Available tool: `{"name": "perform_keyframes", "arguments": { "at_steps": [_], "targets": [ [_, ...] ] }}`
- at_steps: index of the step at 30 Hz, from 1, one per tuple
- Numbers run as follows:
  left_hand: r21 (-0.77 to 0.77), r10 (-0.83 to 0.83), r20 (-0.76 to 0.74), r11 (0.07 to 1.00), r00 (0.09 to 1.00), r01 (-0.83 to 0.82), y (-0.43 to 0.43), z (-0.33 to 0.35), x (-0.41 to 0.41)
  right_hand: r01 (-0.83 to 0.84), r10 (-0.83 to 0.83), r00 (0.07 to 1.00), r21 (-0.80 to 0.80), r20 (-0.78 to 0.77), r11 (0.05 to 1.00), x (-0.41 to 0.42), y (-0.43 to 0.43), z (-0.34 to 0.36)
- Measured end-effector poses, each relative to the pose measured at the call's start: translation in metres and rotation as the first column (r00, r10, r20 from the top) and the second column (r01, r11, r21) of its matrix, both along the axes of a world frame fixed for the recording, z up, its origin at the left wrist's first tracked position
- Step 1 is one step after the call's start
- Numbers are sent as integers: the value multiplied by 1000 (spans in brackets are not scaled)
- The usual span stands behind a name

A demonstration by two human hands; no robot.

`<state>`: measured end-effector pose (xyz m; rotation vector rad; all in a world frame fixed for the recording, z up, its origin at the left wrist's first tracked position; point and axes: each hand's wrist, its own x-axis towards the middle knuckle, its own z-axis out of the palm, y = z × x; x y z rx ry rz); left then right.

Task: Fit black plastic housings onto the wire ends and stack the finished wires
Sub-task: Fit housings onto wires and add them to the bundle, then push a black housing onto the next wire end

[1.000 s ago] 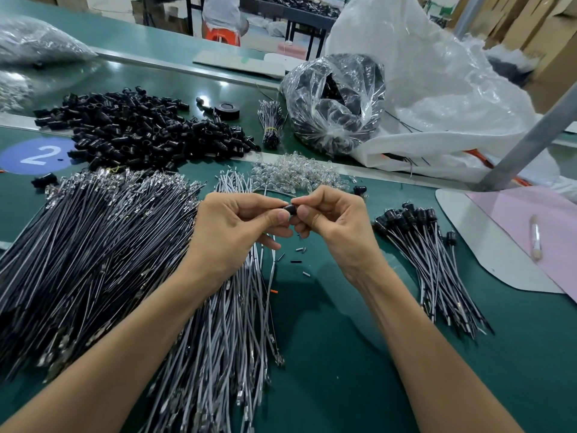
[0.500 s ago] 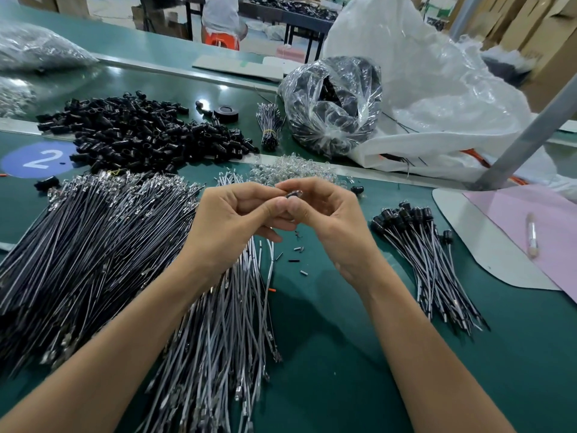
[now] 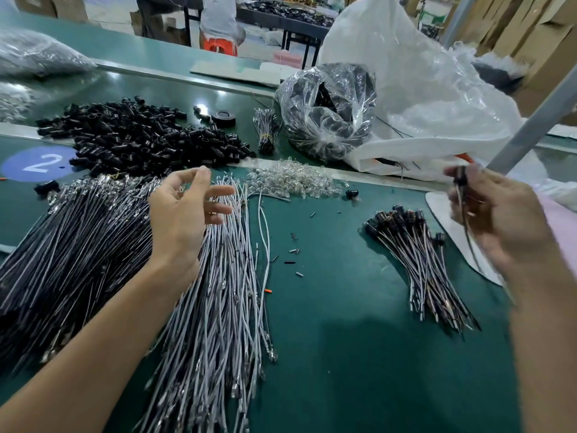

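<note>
Right hand (image 3: 499, 220) pinches a blurred black-capped wire (image 3: 461, 180).

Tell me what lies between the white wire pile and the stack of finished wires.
Head view: mostly bare green mat, with a few small black and pale scraps and one orange fleck near the white wire pile.

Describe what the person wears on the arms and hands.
No gloves: the left hand and right hand are bare. Both arms are uncovered to the frame edge, with no sleeve or cuff showing. No watch or bracelet at either wrist. The right hand is motion-blurred, so a thin ring cannot be ruled out.
</note>
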<state>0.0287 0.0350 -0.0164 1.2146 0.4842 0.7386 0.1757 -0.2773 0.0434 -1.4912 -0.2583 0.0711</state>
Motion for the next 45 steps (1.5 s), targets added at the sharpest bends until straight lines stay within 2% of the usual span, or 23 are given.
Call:
{"name": "perform_keyframes", "arguments": {
  "at_steps": [2,5,8,10,12,14,17,19,21,24,26,28,33,38,42,45],
  "targets": [
    [21,13,10,1000,1000,-13,1,3,0,173,-143,984,-363,108,916,17,-16,-3],
    [16,57,32,998,998,-58,5,6,-2,224,-144,975,-698,172,681,27,-14,-15],
    [-13,130,48,991,990,-130,15,8,-4,239,-96,971,-847,220,474,17,2,-14],
    [-6,173,41,985,984,-173,20,9,-4,317,-42,943,-854,330,412,7,17,-2],
    [35,202,20,979,979,-203,23,8,-4,342,44,915,-829,401,441,-8,38,9],
    [69,216,2,974,976,-215,25,7,-3,303,158,882,-791,445,532,-30,70,13],
    [78,200,-24,977,979,-198,25,5,-1,68,412,820,-782,398,620,-69,132,-2],
    [73,195,-36,979,980,-192,24,4,-1,-87,555,763,-799,331,595,-88,172,-20],
    [70,200,-43,978,979,-197,23,3,1,-169,640,716,-821,278,546,-99,205,-37],
    [60,210,-53,977,976,-207,25,1,2,-66,735,619,-915,275,398,-100,232,-54],
    [58,212,-63,976,975,-208,26,0,3,-26,744,597,-920,299,391,-97,235,-58],
    [58,211,-66,976,975,-208,26,-1,3,-67,732,605,-896,313,439,-93,234,-59],
    [55,202,-78,979,976,-198,26,-1,4,-132,733,605,-869,311,477,-81,229,-56],
    [55,195,-88,980,977,-191,25,0,3,-198,676,634,-766,376,612,-73,219,-58],
    [70,169,-104,984,980,-162,23,0,2,-292,638,679,-664,363,688,-73,215,-62],
    [66,134,-111,990,985,-127,23,1,2,-268,582,718,-619,382,738,-70,210,-62]
  ]
}}
